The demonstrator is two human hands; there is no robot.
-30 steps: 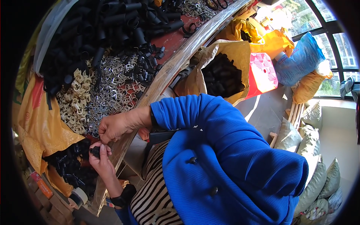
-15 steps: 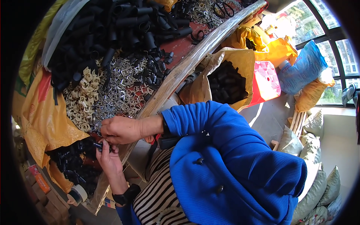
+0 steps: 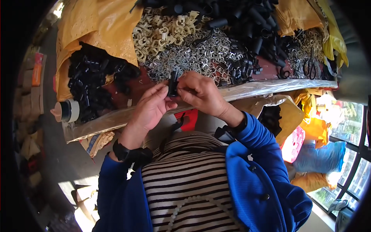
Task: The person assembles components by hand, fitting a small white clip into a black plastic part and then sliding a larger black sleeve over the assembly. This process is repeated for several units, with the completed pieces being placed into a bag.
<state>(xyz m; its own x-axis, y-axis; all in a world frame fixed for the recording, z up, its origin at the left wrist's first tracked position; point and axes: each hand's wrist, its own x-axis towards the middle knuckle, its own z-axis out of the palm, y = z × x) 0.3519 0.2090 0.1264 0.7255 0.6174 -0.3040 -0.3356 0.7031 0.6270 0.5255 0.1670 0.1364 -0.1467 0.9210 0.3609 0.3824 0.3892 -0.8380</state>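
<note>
A small black plastic tube piece (image 3: 172, 83) stands upright between both my hands, just over the table's near edge. My left hand (image 3: 151, 107) pinches its lower part with thumb and fingers. My right hand (image 3: 199, 92) grips it from the right side. Right behind the hands lies a heap of small silver metal clips (image 3: 193, 58). Cream-coloured plastic clips (image 3: 160, 34) lie further back, and black tubes (image 3: 247, 23) are piled at the far right. My blue sleeves and striped shirt fill the lower picture.
A pile of black pieces (image 3: 92, 83) lies on the left by a yellow sack (image 3: 96, 27). A tape roll (image 3: 69, 111) sits at the left table edge (image 3: 270, 87). Scissors (image 3: 311, 65) lie far right. Yellow, pink and blue bags (image 3: 309, 135) stand by the window.
The view has swung so the table now runs across the top. Both hands have come together at the middle and now hold the black piece upright between them.
</note>
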